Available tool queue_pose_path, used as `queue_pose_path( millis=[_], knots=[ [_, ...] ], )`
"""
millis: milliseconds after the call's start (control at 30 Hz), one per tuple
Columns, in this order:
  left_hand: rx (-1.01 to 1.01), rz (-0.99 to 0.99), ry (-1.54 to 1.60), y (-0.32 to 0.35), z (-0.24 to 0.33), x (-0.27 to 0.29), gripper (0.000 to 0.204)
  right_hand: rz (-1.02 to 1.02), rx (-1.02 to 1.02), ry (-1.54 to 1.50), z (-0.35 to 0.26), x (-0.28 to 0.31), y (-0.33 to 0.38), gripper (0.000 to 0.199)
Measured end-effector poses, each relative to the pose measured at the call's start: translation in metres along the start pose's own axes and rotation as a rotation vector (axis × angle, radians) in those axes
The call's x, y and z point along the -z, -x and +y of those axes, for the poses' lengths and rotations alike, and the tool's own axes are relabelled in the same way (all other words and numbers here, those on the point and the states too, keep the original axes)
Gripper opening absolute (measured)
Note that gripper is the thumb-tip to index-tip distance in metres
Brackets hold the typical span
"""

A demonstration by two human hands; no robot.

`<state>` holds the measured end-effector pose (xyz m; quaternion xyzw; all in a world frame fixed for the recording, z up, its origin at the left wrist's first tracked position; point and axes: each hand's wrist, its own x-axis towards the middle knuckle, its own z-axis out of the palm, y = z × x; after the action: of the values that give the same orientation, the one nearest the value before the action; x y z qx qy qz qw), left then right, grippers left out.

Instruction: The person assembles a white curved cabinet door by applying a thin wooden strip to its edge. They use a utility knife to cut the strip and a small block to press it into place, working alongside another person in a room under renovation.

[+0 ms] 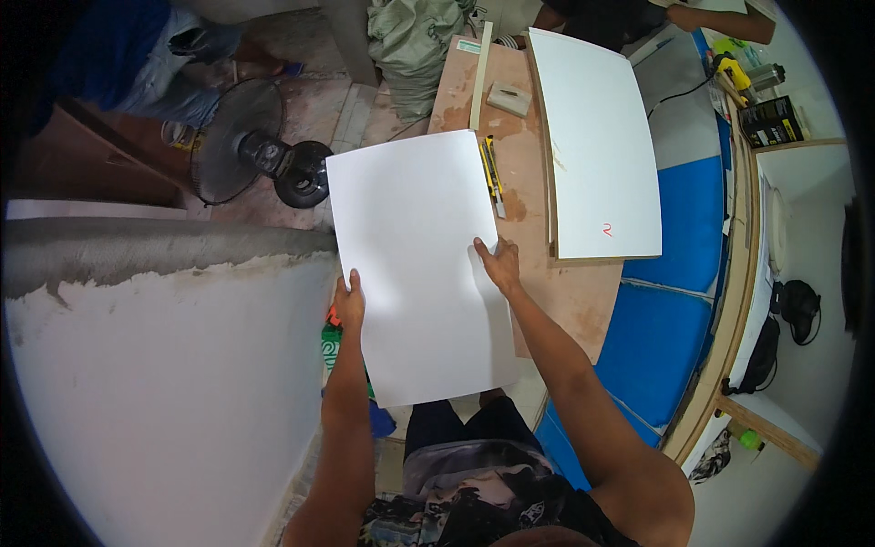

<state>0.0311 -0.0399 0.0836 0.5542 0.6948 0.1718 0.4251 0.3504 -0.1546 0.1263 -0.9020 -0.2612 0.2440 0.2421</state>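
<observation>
A large rectangular white panel (424,264) is held in front of my body, its far end reaching over the edge of a wooden board tabletop (572,305). My left hand (349,299) grips its left edge, thumb on top. On the opposite edge, slightly farther up, my right hand (499,264) is closed the same way; the fingers beneath are mostly hidden. Just beyond the right hand lie yellow-and-black utility knives (493,178) beside the panel's edge. Another white panel (606,155) with a small red mark rests on the tabletop to the right.
A black fan (264,155) stands on the floor at far left, near another person's legs (169,73). A rough-topped white wall (164,365) rises on the left. Blue panels (665,310) lie to the right. A wooden strip (481,77) and beige block (509,99) sit on the tabletop.
</observation>
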Motion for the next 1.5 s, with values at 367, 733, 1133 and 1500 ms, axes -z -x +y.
queue_pose_path(
  millis=[367, 733, 1133, 1500],
  knots=[
    [-0.023, -0.138, -0.380, -0.035, 0.045, -0.021, 0.069, -0.022, -0.155, -0.069, 0.023, 0.011, -0.029, 0.079],
    [0.007, -0.152, -0.025, -0.037, 0.047, -0.012, 0.077, -0.216, -0.001, -0.093, 0.044, 0.037, -0.012, 0.068],
    [0.817, 0.129, 1.019, 0.257, -0.058, -0.066, 0.043, -0.118, 0.148, -0.064, 0.113, 0.035, 0.056, 0.026],
    [0.635, 0.472, 0.263, 0.233, -0.059, -0.082, 0.057, 0.062, 0.720, -0.018, 0.089, 0.184, -0.088, 0.028]
  ],
)
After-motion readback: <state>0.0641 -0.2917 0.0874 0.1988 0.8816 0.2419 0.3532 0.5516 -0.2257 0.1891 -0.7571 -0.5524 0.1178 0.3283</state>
